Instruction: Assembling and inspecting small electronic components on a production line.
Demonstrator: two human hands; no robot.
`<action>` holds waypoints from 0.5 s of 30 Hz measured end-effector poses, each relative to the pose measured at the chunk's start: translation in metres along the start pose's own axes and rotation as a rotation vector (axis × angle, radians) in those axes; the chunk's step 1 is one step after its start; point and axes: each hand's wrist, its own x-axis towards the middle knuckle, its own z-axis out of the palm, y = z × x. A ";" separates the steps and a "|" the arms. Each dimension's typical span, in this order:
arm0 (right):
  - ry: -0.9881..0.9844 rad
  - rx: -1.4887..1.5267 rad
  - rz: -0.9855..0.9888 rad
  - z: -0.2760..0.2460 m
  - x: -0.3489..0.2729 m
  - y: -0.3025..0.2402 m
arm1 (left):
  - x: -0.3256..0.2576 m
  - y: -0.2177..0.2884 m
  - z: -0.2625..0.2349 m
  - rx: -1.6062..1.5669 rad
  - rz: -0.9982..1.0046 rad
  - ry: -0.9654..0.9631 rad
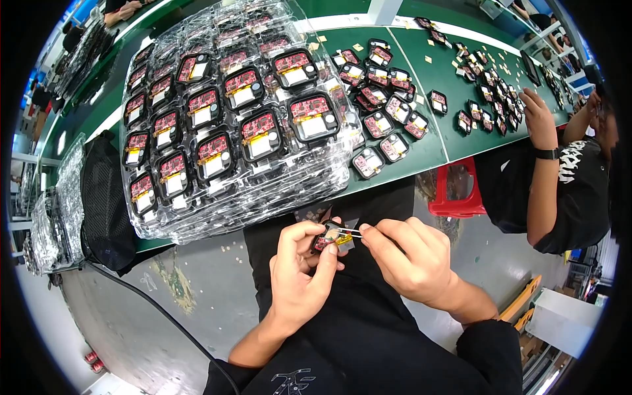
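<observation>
Held above my lap is a small black device housing with a red circuit board and yellow tape inside. The fingers and thumb of my left hand are wrapped round its sides. Between thumb and fingers of my right hand is a pair of metal tweezers. Their tips reach over the housing, by a small tan piece near the board. Whether the tips grip that piece is too small to tell. A silvery flat part shows at the housing's right side.
Stacked clear plastic trays full of similar housings stand on the green table at left. Loose housings and tan bits lie to the right. A co-worker sits at right beside a red stool. A black cable runs at lower left.
</observation>
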 end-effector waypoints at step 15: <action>-0.002 0.056 -0.008 0.000 0.002 0.009 | 0.001 -0.001 0.000 -0.042 -0.045 0.001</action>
